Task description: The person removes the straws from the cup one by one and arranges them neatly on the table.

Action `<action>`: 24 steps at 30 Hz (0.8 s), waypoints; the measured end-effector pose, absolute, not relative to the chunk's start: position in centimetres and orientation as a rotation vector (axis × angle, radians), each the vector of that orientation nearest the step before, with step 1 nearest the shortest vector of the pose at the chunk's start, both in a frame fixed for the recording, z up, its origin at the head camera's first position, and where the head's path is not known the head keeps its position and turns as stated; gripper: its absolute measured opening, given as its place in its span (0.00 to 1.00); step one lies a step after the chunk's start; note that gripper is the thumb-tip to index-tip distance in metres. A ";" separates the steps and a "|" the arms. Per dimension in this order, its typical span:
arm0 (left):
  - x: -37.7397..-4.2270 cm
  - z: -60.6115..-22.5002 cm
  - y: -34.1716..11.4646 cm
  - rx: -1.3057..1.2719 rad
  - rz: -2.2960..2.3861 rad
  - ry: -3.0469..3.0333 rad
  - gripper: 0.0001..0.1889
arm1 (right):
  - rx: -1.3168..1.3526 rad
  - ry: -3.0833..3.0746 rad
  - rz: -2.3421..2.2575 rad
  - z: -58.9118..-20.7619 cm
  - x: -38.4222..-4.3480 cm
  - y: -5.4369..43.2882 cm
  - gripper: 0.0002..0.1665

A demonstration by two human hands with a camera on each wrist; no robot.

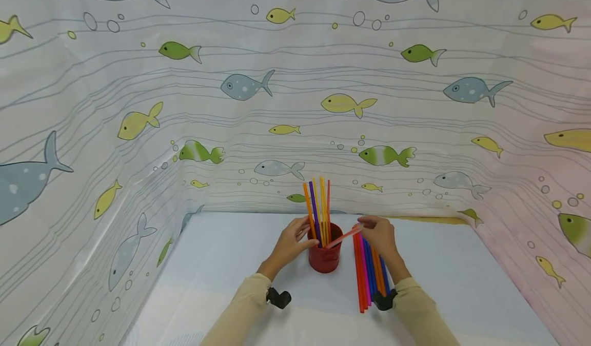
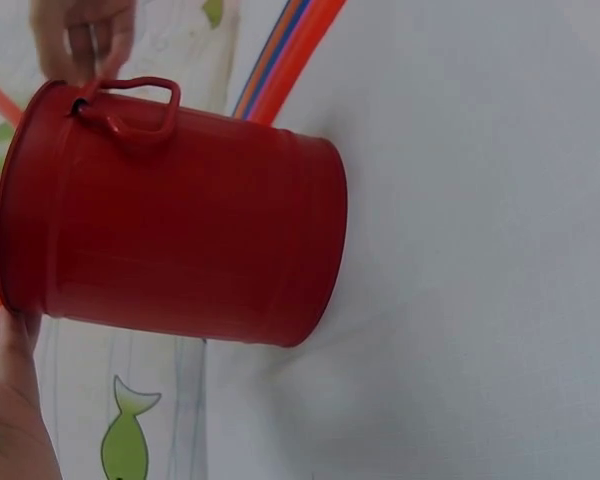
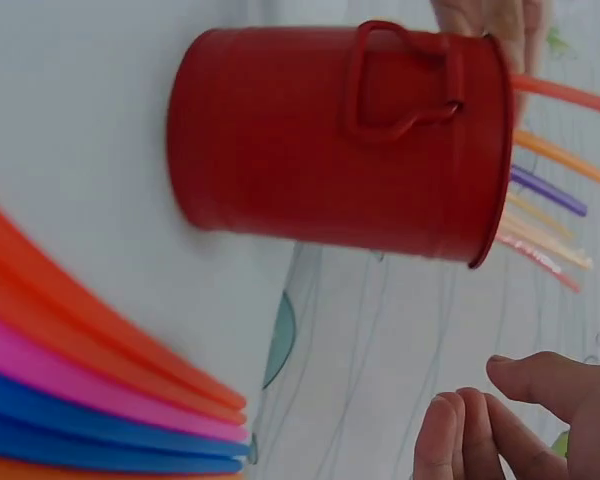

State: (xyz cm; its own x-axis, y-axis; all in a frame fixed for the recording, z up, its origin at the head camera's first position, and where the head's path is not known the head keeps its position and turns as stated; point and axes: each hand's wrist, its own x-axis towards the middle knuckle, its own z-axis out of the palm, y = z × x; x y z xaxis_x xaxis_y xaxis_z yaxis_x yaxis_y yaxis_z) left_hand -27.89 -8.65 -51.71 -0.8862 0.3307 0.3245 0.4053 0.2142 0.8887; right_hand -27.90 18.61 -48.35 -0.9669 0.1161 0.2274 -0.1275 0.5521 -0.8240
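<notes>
A small red metal bucket [image 1: 324, 258] with side handles stands upright on the table, several plastic straws [image 1: 321, 202] rising from it in orange, purple, yellow and red. My left hand [image 1: 291, 239] holds its rim, thumb at the front and fingers at the left side, close around the orange straw. One reddish straw [image 1: 342, 237] leans far out over the right rim. Its tip overlaps my right hand [image 1: 377, 233] in the head view. In the right wrist view, the right hand [image 3: 510, 425] has thumb and fingertips apart with nothing between them.
Beside the bucket, under my right forearm, lies a row of straws [image 1: 362, 274] in red, pink, blue and orange. A white cloth printed with fish [image 1: 339, 102] forms walls behind and at both sides. Each wrist wears a black camera [image 1: 279, 298].
</notes>
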 end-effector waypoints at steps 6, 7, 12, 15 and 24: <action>-27.8 -51.6 -8.7 -0.751 -1.819 -2.362 0.39 | 0.107 -2.469 1.456 -47.4 -27.8 16.7 0.13; -27.8 -51.6 -8.7 -0.752 -1.822 -2.359 0.39 | 0.123 -2.454 1.473 -47.3 -27.7 16.4 0.13; -27.8 -51.5 -8.6 -0.756 -1.803 -2.367 0.39 | 0.210 -2.387 1.535 -46.7 -27.3 15.1 0.13; -27.7 -51.3 -8.6 -0.755 -1.772 -2.380 0.40 | 0.255 -2.343 1.555 -46.3 -27.1 14.3 0.12; -27.7 -51.5 -8.5 -0.745 -1.749 -2.388 0.40 | 0.342 -2.360 1.642 -45.7 -27.0 12.2 0.13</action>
State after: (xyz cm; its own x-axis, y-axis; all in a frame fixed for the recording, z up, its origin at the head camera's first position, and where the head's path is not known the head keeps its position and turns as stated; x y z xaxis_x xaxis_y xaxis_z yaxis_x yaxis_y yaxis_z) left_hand -27.71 -8.55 -51.51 -0.8770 0.3301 0.3492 0.4324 0.2254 0.8730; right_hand -26.98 12.17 -45.68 -0.9422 -0.0511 0.3310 -0.3281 0.3391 -0.8817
